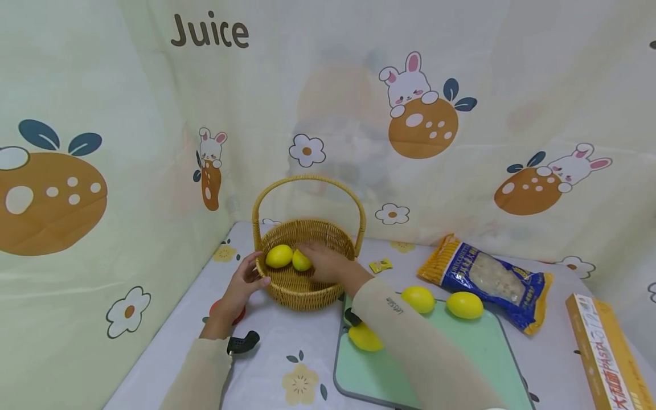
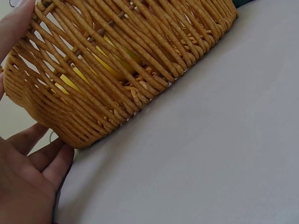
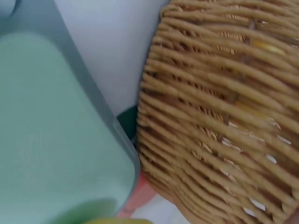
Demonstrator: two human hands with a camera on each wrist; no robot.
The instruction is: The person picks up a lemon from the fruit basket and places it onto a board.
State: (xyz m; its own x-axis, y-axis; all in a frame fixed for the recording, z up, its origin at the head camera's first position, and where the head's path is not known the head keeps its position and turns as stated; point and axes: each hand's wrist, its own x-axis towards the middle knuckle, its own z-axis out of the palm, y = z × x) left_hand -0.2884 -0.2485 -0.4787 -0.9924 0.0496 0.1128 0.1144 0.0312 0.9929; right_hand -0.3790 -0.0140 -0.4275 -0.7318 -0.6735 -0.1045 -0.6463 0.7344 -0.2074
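Observation:
A wicker basket (image 1: 297, 299) with a tall arched handle stands near the back. On its left side my left hand (image 1: 243, 290) grips the wall, thumb at the rim and fingers around the outside. My right hand (image 1: 328, 265) reaches inside, its fingers around a yellow lemon (image 1: 301, 261); the fingertips are partly hidden. Another lemon (image 1: 279, 256) lies beside it in the basket. In the left wrist view, yellow shows through the weave of the basket (image 2: 117, 60), and fingers (image 2: 51, 158) touch its lower side. The right wrist view shows the basket wall (image 3: 210, 107).
A green cutting board (image 1: 461, 353) bears several lemons, including one lemon (image 1: 464, 305) near its back edge. Behind it lies a blue-and-yellow pasta bag (image 1: 492, 279), with a pasta box (image 1: 607, 353) at right. A small yellow packet (image 1: 381, 265) and a partly covered red round thing (image 1: 238, 316) flank the basket.

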